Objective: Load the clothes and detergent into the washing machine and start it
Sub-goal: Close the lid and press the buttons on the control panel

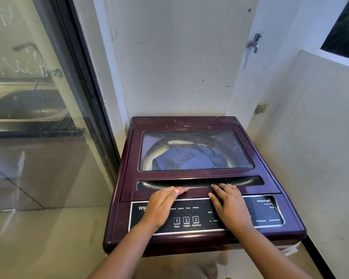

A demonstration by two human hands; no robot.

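Note:
A maroon top-load washing machine point(290, 200) stands in the corner with its lid point(195, 176) down. Through the lid's glass window I see blue clothes point(189, 159) lying in the drum. My left hand point(161, 206) lies flat on the lid's front edge, fingers straight and pointing right, just below the dark handle recess point(248, 181). My right hand point(229, 204) lies flat beside it, fingers reaching to the recess. Both hands partly cover the black control panel point(191, 213), where the buttons 1 Power, 2 Program and 3 Start/Pause point(195, 220) show between them. No detergent is in view.
A glass sliding door point(38, 117) fills the left side. White walls close in behind and to the right, with a tap point(254, 42) high on the right wall and a wall socket point(260, 108) lower down. Tiled floor point(48, 238) lies to the left of the machine.

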